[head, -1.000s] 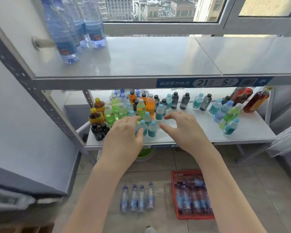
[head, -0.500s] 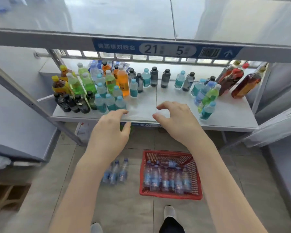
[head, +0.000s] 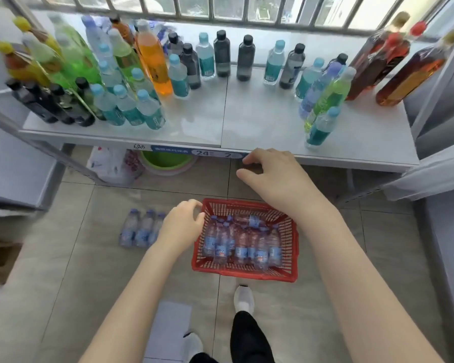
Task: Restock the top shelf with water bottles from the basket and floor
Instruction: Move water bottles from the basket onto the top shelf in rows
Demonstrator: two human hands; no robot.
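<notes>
Head view. Your left hand (head: 181, 224) hangs over the near-left corner of the red plastic mesh basket (head: 294, 247), fingers loosely curled, holding nothing. Your right hand (head: 278, 176) is higher, in front of the edge of the white lower shelf (head: 260, 121), fingers relaxed and spread, also empty (contact with the shelf edge can't be judged).

The basket sits on the grey tiled floor (head: 63, 258), packed with small clear water bottles with blue labels (head: 241, 244), most of them lying down. A row of three similar clear bottles (head: 139, 229) lies on the floor just left of the basket. The shelf carries mixed drink bottles. Your white shoe (head: 243, 299) is just in front of the basket.
</notes>
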